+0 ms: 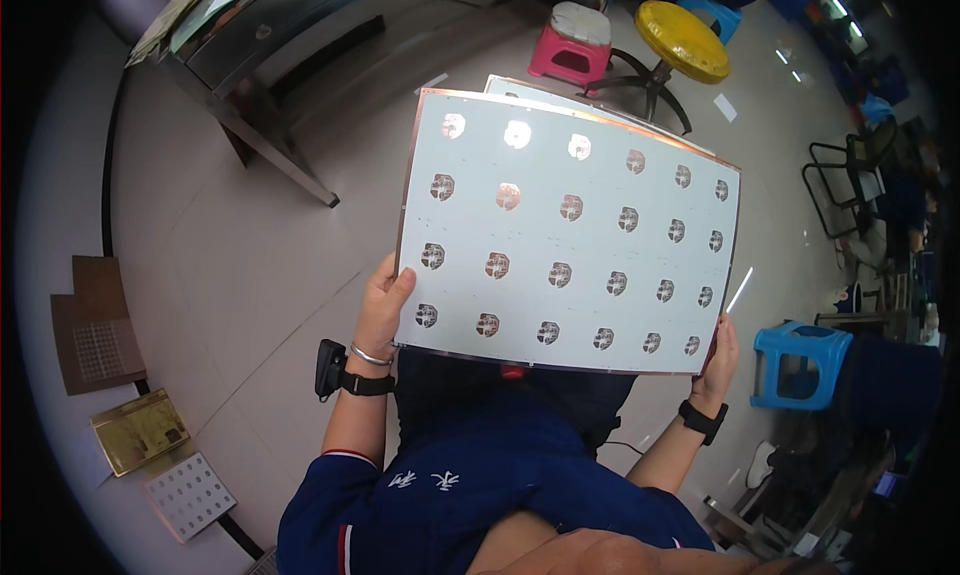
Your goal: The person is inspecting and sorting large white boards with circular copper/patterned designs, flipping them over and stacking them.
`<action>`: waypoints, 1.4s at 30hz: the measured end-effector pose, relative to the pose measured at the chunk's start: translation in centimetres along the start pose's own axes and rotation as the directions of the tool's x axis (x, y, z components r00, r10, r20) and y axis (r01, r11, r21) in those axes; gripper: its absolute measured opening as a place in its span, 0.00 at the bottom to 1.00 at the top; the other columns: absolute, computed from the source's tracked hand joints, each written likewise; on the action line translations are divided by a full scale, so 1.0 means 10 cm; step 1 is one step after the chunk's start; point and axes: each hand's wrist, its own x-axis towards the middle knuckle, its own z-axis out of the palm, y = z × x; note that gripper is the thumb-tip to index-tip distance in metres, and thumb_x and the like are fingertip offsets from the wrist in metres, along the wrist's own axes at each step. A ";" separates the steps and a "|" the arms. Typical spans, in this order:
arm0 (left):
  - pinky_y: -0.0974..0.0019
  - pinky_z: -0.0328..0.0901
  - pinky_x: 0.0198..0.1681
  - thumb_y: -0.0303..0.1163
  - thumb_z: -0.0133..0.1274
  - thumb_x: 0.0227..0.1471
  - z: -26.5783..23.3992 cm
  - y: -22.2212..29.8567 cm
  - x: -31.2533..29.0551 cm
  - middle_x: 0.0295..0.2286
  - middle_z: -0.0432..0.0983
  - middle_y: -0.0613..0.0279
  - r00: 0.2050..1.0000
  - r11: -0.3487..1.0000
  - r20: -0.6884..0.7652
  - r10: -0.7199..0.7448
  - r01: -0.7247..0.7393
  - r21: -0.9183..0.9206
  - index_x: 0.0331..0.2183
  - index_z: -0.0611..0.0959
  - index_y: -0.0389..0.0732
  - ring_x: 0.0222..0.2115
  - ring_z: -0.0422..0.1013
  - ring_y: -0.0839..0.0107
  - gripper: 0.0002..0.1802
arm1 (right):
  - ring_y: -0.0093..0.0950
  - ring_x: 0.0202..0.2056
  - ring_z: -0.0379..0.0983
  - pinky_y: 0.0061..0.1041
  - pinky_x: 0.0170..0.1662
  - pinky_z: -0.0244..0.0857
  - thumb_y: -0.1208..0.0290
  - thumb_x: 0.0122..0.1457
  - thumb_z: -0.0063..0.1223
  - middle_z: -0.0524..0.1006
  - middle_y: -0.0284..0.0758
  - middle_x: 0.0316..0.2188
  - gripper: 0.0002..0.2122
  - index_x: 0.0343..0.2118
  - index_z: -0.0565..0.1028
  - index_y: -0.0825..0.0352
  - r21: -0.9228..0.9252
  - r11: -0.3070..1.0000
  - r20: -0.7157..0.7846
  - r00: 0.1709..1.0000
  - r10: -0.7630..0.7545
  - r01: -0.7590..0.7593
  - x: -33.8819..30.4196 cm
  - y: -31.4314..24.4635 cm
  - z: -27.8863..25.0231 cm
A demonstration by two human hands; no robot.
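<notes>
I hold a large pale sheet [530, 240] with thin copper-coloured edges in front of me. Rows of small rounded, metallic patterns cover its face, and a few at the top shine brightly. Behind its far edge a second sheet [600, 105] shows as a narrow strip; whether my hands grip that one too is hidden. My left hand [380, 310] is closed on the left edge, thumb on the face. At the lower right corner my right hand [719, 360] grips the edge, with most of its fingers behind.
A metal desk [235, 70] stands at the far left. Beyond the sheet are a pink stool [570, 60] and a yellow round stool [682, 40]. A blue stool [800, 365] is close on the right. A gold panel [140, 430] and a smaller patterned sheet [190, 495] lean at lower left.
</notes>
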 end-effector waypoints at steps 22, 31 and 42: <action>0.76 0.63 0.33 0.38 0.42 0.57 -0.15 -0.21 0.13 0.28 0.75 0.64 0.959 0.854 -0.236 0.160 -0.015 0.520 0.38 0.78 0.31 0.28 0.67 0.81 0.19 | 0.22 0.39 0.68 0.19 0.44 0.61 0.63 0.63 0.35 0.72 0.38 0.39 0.20 0.47 0.66 0.76 -0.038 0.999 0.113 0.993 0.027 -0.023 -0.02 0.11 -0.08; 0.76 0.63 0.33 0.36 0.42 0.57 -0.16 -0.27 0.16 0.29 0.75 0.63 0.959 0.843 -0.218 0.179 -0.034 0.538 0.38 0.77 0.30 0.28 0.67 0.81 0.18 | 0.22 0.41 0.68 0.19 0.45 0.61 0.63 0.63 0.36 0.72 0.38 0.41 0.19 0.48 0.66 0.76 -0.027 0.999 0.123 0.992 0.026 -0.023 -0.06 0.09 -0.14; 0.71 0.62 0.42 0.43 0.38 0.58 -0.17 -0.05 0.18 0.38 0.73 0.55 0.993 0.939 -0.051 0.107 -0.084 0.333 0.46 0.71 0.28 0.37 0.68 0.73 0.26 | 0.26 0.42 0.69 0.24 0.46 0.63 0.66 0.60 0.42 0.69 0.39 0.44 0.21 0.51 0.60 0.75 0.201 0.925 0.305 0.918 0.255 -0.324 -0.13 0.16 -0.20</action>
